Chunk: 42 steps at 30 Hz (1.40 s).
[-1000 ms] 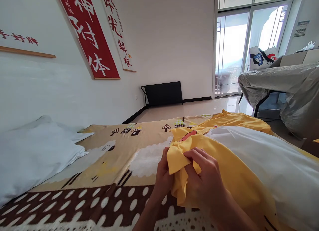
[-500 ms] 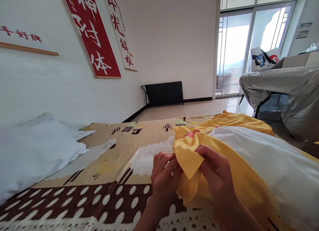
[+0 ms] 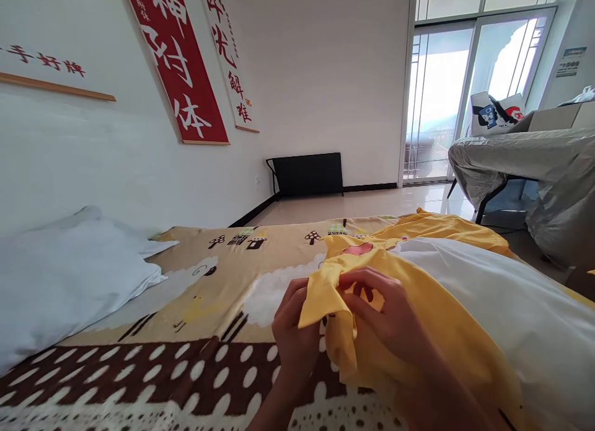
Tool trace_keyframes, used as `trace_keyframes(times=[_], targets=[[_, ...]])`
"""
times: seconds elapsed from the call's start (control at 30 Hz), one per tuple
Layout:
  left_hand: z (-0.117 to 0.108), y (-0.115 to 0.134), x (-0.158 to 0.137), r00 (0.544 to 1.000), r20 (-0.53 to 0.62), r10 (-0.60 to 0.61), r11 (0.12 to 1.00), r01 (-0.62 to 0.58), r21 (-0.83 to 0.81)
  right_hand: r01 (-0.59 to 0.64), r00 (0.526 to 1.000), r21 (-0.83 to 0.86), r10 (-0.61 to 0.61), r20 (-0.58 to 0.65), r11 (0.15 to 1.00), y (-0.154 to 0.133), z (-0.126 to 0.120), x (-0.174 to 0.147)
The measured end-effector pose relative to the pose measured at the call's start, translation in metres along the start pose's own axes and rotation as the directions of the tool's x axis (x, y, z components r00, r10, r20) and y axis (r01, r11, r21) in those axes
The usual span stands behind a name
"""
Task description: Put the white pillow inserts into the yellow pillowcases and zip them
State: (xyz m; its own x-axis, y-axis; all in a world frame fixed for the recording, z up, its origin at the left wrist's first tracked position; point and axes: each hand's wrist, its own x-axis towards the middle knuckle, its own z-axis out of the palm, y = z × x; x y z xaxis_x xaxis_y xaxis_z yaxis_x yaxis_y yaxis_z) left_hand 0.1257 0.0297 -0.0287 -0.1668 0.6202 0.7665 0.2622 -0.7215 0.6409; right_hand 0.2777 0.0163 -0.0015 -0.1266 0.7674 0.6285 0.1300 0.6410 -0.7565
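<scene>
A yellow pillowcase [image 3: 437, 307] with a pink printed patch lies partly around a white pillow [image 3: 502, 307] on the bed. My left hand [image 3: 294, 332] is closed on the left corner of the pillowcase, and a pointed flap of cloth hangs over its fingers. Close beside it, my right hand [image 3: 385, 310] pinches the folded edge between thumb and fingers. A gap in the cloth shows beneath the right fingers. The fingertips of my left hand are mostly hidden by the fabric.
A patterned blanket [image 3: 153, 319] covers the bed, with white pillows [image 3: 69, 282] at the left. Beyond the bed, a folded black table [image 3: 307, 173] leans at the wall. A plastic-covered table [image 3: 520, 152] bearing boxes stands right, near a glass door [image 3: 437, 102].
The flap of yellow cloth has turned over to the left, onto my left hand. My right hand has shifted slightly left to the fold. The view has tilted a little.
</scene>
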Motion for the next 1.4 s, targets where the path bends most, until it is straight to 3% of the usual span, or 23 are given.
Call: trace_keyframes(times=[0.1,0.2,0.37,0.6,0.73,0.8,0.87,0.97,1.03,1.17,1.4], targets=[[0.003,0.002,0.0,1.0,-0.022,-0.014,0.999,0.013,-0.052,0.025,0.997,-0.124,-0.015,0.076,0.992,0.004,0.007,0.001],[0.005,0.004,0.0,0.998,-0.011,-0.064,0.996,0.063,-0.061,-0.033,0.999,-0.137,0.038,0.03,0.99,0.006,0.01,0.001],[0.006,0.003,0.0,0.995,0.035,-0.092,0.995,0.093,-0.037,-0.171,0.985,0.025,0.171,0.021,0.985,0.011,0.01,0.005],[0.006,0.003,0.0,0.998,0.041,-0.054,0.998,0.053,0.042,-0.166,0.986,0.137,0.165,0.021,0.977,0.015,0.012,0.008],[0.003,-0.002,0.002,0.997,0.059,-0.057,0.995,0.062,-0.08,-0.14,0.988,0.173,0.149,-0.041,0.975,0.019,0.01,0.008],[-0.003,-0.004,0.007,0.99,0.133,-0.049,0.98,0.074,-0.187,-0.145,0.984,0.198,0.163,-0.077,0.969,0.022,0.007,0.009],[-0.01,-0.005,0.012,0.956,0.286,-0.065,0.96,0.138,-0.243,-0.145,0.979,0.214,0.172,-0.111,0.966,0.023,0.006,0.009],[-0.017,-0.003,0.017,0.851,0.507,-0.139,0.943,0.27,-0.194,-0.126,0.981,0.213,0.154,-0.119,0.969,0.022,0.005,0.01],[-0.017,-0.001,0.018,0.837,0.502,-0.216,0.926,0.339,-0.168,-0.123,0.984,0.212,0.146,-0.098,0.97,0.021,0.007,0.01],[-0.008,0.006,0.016,0.86,0.344,-0.376,0.871,0.455,-0.186,-0.103,0.989,0.151,0.117,-0.087,0.983,0.019,0.01,0.009],[-0.007,0.018,0.018,0.754,0.392,-0.526,0.799,0.596,-0.074,0.023,1.0,-0.005,-0.023,0.015,1.0,0.018,0.016,0.004]])
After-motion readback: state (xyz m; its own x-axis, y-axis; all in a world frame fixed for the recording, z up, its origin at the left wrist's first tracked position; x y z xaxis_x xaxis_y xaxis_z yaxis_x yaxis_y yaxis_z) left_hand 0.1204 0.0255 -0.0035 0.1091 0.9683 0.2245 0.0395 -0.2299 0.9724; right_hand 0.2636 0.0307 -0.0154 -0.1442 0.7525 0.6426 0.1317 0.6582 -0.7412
